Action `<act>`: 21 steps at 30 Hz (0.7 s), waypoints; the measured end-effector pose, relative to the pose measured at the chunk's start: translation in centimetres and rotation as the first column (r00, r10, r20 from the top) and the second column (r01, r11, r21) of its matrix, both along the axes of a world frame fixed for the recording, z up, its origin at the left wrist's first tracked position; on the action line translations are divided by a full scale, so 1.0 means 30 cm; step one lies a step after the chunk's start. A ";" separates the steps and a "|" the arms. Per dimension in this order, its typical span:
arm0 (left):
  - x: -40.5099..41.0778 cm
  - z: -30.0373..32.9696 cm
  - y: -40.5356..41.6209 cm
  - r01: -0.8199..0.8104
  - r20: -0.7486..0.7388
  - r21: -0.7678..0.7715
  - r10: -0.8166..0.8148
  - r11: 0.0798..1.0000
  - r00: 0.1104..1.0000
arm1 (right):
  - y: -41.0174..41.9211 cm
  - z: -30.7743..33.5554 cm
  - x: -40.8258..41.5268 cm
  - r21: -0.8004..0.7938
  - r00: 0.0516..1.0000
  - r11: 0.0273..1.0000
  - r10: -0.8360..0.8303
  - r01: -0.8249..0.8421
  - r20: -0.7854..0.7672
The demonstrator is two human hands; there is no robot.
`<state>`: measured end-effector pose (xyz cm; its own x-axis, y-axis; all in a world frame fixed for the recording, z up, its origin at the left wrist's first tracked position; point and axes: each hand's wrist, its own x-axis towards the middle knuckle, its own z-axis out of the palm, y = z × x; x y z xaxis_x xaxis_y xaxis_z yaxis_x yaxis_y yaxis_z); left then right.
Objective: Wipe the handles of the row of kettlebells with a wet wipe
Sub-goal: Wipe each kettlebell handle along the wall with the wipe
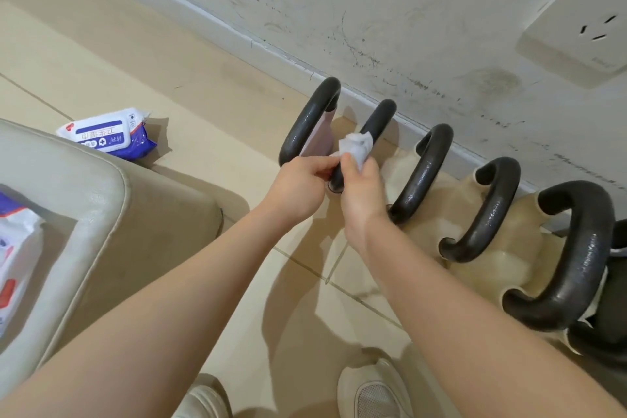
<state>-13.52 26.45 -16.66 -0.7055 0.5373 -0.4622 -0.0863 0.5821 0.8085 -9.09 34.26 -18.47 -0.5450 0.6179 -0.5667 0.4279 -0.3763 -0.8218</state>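
Several kettlebells with black handles stand in a row along the wall. The second handle from the left [378,120] has a white wet wipe [356,144] wrapped around its near side. My right hand [361,195] is closed around the wipe and this handle. My left hand [300,185] grips the same handle's lower end beside it. The first handle [307,119] sits on a pink body to the left. Three more handles [424,173] lie to the right, shiny and wet-looking.
A blue and white pack of wipes [108,132] lies on the tiled floor at left. A beige cushioned seat [101,200] fills the lower left, with another pack [17,248] on it. A wall socket [583,34] is at upper right. My shoes [373,390] are below.
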 end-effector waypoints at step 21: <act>0.035 0.018 -0.026 -0.117 0.151 0.138 0.096 0.984 0.984 | -0.001 -0.016 0.027 0.572 0.892 0.684 0.351 -0.452 0.285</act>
